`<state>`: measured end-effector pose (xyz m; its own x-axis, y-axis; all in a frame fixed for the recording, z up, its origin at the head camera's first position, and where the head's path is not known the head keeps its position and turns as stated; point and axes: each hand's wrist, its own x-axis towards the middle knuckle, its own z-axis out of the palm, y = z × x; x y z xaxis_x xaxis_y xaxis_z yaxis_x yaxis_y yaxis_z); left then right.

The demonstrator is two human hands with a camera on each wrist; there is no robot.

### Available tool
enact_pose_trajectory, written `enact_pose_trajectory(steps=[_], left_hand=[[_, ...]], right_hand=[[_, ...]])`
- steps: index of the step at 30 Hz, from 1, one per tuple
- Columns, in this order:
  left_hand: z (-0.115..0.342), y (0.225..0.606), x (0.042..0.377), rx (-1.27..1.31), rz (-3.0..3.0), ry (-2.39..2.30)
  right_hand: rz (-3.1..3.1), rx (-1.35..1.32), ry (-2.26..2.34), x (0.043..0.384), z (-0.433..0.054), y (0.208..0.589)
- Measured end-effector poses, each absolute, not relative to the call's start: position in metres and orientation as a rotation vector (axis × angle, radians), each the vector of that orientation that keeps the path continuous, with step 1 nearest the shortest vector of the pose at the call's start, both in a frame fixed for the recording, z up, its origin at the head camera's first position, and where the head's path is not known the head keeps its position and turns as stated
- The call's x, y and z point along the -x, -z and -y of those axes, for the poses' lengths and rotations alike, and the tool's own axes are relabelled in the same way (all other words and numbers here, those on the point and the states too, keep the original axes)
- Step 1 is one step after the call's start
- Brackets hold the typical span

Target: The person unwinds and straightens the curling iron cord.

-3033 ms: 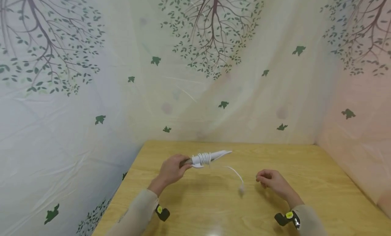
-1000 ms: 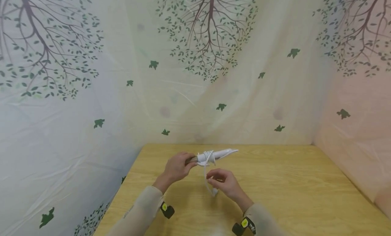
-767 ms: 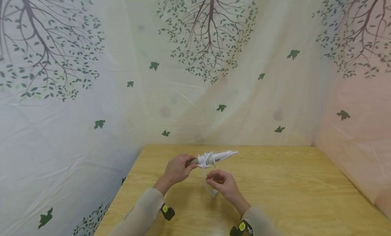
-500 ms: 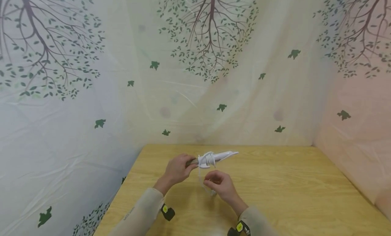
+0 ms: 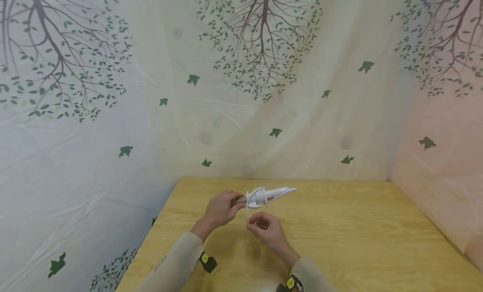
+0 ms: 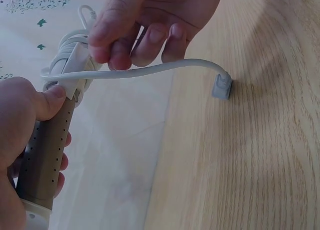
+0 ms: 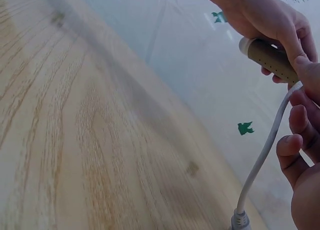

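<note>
My left hand [image 5: 220,208] grips the brown perforated barrel [image 6: 45,150] of what looks like a curling iron, its white handle [image 5: 277,193] pointing right. White power cord [image 5: 259,196] is wound in several turns round the handle's base. The loose end of the cord [image 6: 165,66] hangs down from the turns to a grey plug [image 6: 221,87]. In the left wrist view my left thumb lies beside the wound cord. My right hand [image 5: 268,231], fingers loosely bent, is right at the hanging cord, fingertips at its edge. The cord runs uncovered past them in the left wrist view.
A wood-grain table [image 5: 358,225] stretches beneath both hands. Pale curtains [image 5: 241,116] printed with trees and green birds rise behind it and at both sides. Dark cameras, one a black wrist camera [image 5: 208,262], sit on both wrists.
Over three seconds my right hand has come leftward from the table's right to the hanging cord. The cord end has swung left, now hanging nearer the barrel. My left hand keeps its grip.
</note>
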<state>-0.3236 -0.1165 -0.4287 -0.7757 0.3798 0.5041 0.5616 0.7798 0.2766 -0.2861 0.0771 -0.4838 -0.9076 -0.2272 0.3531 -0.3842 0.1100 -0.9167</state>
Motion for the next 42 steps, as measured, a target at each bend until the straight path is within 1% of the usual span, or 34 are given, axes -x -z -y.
enact_pose_trajectory(steps=[4, 6, 13, 19, 23, 30, 42], left_hand=[[0.115, 0.428, 0.322, 0.726, 2.538, 0.569], [0.113, 0.428, 0.322, 0.739, 2.532, 0.558], [0.112, 0.431, 0.324, 0.748, 2.535, 0.536], [0.115, 0.432, 0.323, 0.747, 2.544, 0.537], [0.118, 0.434, 0.322, 0.737, 2.558, 0.517], [0.123, 0.440, 0.321, 0.733, 2.554, 0.516], [0.125, 0.445, 0.317, 0.708, 2.565, 0.522]], right_hand=[[2.268, -0.637, -1.882, 0.280, -0.079, 0.472], [2.261, -0.648, -1.874, 0.280, -0.079, 0.472], [2.275, -0.579, -1.913, 0.298, -0.079, 0.501], [2.270, -0.654, -1.879, 0.297, -0.087, 0.503], [2.316, -0.686, -1.829, 0.290, -0.096, 0.494], [2.348, -0.774, -1.762, 0.268, -0.116, 0.457], [2.243, -0.807, -1.656, 0.266, -0.140, 0.438]])
